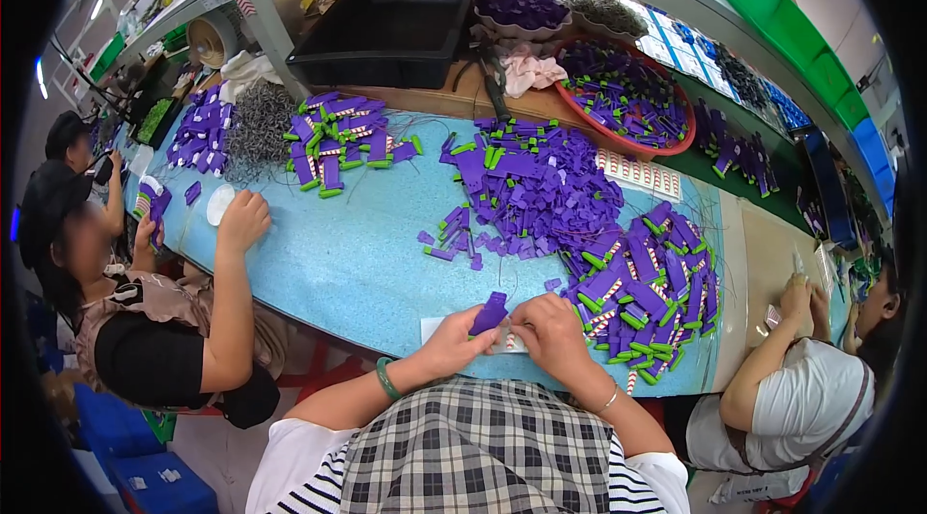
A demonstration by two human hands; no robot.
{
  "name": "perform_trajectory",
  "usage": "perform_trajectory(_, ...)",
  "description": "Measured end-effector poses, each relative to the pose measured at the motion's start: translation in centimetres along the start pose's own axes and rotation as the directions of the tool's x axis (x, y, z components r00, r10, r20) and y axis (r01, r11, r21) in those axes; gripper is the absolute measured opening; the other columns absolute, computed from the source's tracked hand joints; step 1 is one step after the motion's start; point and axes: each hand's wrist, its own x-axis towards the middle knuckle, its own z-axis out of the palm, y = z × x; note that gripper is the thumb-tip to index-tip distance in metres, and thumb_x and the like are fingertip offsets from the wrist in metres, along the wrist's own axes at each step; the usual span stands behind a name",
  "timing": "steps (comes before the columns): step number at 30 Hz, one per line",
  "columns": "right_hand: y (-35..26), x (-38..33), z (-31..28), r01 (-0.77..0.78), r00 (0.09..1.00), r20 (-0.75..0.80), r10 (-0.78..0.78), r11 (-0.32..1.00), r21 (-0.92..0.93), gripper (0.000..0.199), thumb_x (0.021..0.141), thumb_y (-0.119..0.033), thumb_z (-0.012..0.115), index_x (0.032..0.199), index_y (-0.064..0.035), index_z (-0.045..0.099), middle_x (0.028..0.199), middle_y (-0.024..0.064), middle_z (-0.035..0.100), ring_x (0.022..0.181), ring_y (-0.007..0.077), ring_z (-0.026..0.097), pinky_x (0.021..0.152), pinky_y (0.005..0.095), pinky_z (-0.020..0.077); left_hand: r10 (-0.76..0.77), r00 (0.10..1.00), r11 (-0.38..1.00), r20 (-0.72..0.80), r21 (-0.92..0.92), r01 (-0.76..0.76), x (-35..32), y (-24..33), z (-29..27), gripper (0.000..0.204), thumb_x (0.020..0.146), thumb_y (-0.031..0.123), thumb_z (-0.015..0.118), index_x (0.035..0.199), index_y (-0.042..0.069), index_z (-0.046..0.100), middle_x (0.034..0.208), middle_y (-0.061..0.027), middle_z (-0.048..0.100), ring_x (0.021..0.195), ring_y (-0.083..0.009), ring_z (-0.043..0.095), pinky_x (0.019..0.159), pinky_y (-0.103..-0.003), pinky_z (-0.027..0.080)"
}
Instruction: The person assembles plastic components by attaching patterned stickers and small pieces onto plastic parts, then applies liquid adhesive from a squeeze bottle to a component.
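Observation:
My left hand (452, 347) is closed on a purple plastic piece (491, 312), held upright just above the blue table's near edge. Close beside it, my right hand (554, 333) has its fingertips pinched over a small red-and-white striped sticker strip (512, 343); what lies between the fingertips is too small to make out. A white sheet (431, 327) shows partly under my hands. Right of my right hand lies a heap of purple pieces with green ends (657, 287), several bearing striped stickers. Beyond my hands spreads a pile of small purple parts (555, 186).
A red basket (690, 139) of purple parts and a black tray (386, 70) stand at the back. Pliers (494, 94) lie between them. A striped sticker sheet (639, 174) sits by the pile. Co-workers (145, 321) sit at left and right. A metal shelf post (259, 17) rises behind.

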Motion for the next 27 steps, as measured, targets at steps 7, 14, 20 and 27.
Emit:
perform_trajectory(7, -1.2, 1.1, -3.3, -0.080, 0.995, 0.067, 0.071, 0.986, 0.149, 0.012, 0.074, -0.003, 0.069, 0.084, -0.0034, 0.062, 0.083, 0.0075, 0.064, 0.081, 0.0234, 0.059, 0.069, 0.0331, 0.0453, -0.078, 0.993, 0.997, 0.085, 0.027, 0.076, 0.8, 3.2, -0.3, 0.011, 0.086, 0.012, 0.065, 0.093, 0.004, 0.064, 0.073, 0.0033, 0.059, 0.061, -0.0043, 0.051, 0.055, -0.021, 0.044)
perform_trajectory(14, -1.9, 0.5, -2.2, -0.230, 0.937, -0.120, 0.329, 0.837, 0.497, 0.026, 0.076, -0.006, 0.068, 0.099, -0.0041, 0.058, 0.106, 0.0098, 0.059, 0.099, 0.0222, 0.057, 0.079, 0.0330, 0.0457, -0.001, 0.999, 0.983, -0.046, -0.183, -0.008, 0.7, 4.5, 0.0, 0.011, 0.088, 0.012, 0.063, 0.090, 0.002, 0.062, 0.075, -0.0033, 0.062, 0.060, -0.0087, 0.056, 0.054, -0.023, 0.046)
perform_trajectory(20, -1.4, 0.0, -0.9, -0.339, 0.913, 0.113, 0.391, 0.577, 0.743, 0.012, 0.084, -0.006, 0.065, 0.091, -0.0018, 0.057, 0.086, 0.0036, 0.062, 0.078, 0.0104, 0.060, 0.070, 0.0237, 0.0470, -0.040, 0.999, 0.934, 0.033, -0.353, 0.049, 0.7, 5.1, 0.5, 0.028, 0.096, 0.013, 0.044, 0.123, 0.005, 0.040, 0.105, -0.0074, 0.056, 0.088, -0.0144, 0.059, 0.065, -0.029, 0.055)
perform_trajectory(27, -1.5, 0.2, -0.6, -0.392, 0.882, 0.164, 0.442, 0.492, 0.778, 0.011, 0.084, -0.006, 0.066, 0.084, -0.0023, 0.056, 0.078, -0.0008, 0.061, 0.071, 0.0049, 0.057, 0.065, 0.0200, 0.0452, -0.074, 0.992, 0.782, 0.098, -0.612, 0.119, 0.5, 4.6, 0.8, 0.036, 0.096, 0.009, 0.040, 0.131, 0.008, 0.034, 0.122, -0.0073, 0.048, 0.108, -0.0175, 0.054, 0.085, -0.038, 0.054)
